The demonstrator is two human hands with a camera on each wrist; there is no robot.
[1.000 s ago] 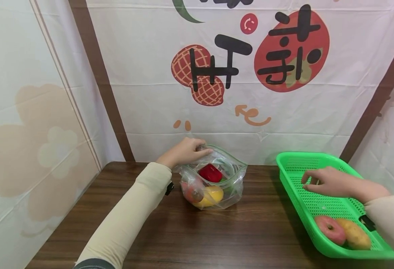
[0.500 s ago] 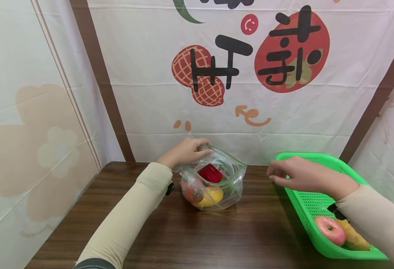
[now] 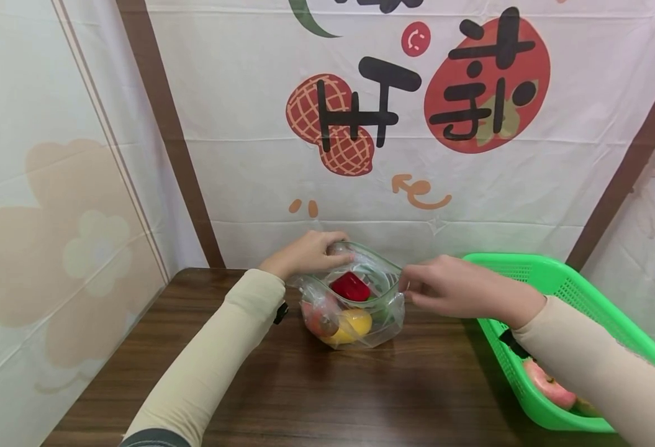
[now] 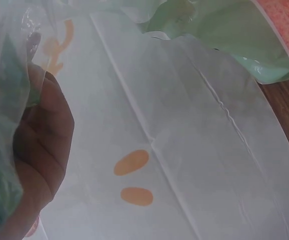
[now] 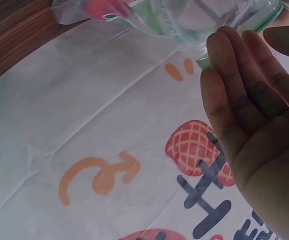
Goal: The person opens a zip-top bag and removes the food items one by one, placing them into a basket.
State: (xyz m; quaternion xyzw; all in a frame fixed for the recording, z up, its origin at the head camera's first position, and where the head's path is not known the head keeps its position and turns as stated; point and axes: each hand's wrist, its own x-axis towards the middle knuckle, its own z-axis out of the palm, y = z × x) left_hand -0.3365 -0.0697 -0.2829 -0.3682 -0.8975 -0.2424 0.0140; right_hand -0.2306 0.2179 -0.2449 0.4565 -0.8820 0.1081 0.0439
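Note:
A clear zip bag [image 3: 387, 326] with a green-edged mouth stands open on the table. Inside show a glossy red piece [image 3: 351, 287], a yellow fruit [image 3: 355, 324] and a reddish round fruit [image 3: 320, 316] behind the plastic. My left hand [image 3: 309, 253] grips the bag's left rim, thumb on the inner side; in the left wrist view plastic partly covers that hand [image 4: 44, 135]. At the right corner of the mouth is my right hand [image 3: 450, 287], fingertips right at the rim. Its thumb stands apart from the loosely bent fingers [image 5: 222, 52] in the right wrist view.
A green plastic basket [image 3: 519, 397] stands on the right of the brown wooden table [image 3: 372, 397]. It holds an apple [image 3: 547, 385] and a potato-like item mostly hidden by the right sleeve. A printed cloth [image 3: 249, 124] hangs behind the table.
My right hand has moved left from over the basket to the bag's right rim. Its forearm now hides most of the potato-like item. The left hand and bag have stayed in place.

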